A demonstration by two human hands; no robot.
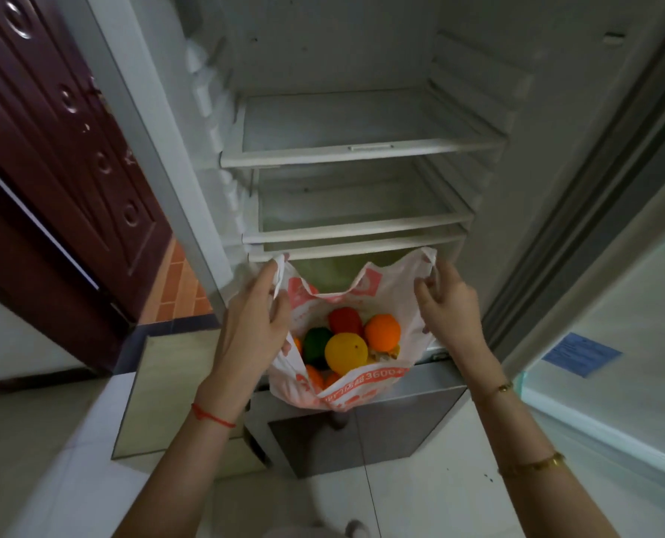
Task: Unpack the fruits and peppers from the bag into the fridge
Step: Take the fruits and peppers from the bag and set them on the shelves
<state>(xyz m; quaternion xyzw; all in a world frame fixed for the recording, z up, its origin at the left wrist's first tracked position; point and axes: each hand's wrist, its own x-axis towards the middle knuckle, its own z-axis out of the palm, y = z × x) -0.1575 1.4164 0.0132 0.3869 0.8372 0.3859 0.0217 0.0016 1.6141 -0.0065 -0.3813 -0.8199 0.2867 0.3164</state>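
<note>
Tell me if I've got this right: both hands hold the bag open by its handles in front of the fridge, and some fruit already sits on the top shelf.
Not quite. The head view shows the top shelf bare; the fruit is all inside the bag. The rest stands: the left hand and right hand hold the bag open by its handles in front of the fridge.

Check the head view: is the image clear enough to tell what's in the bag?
Head view: dim and soft, with wide-angle bending at the fridge edges; inside the bag the colours read clearly, yellow fruit sharpest, items beneath hidden.
</note>
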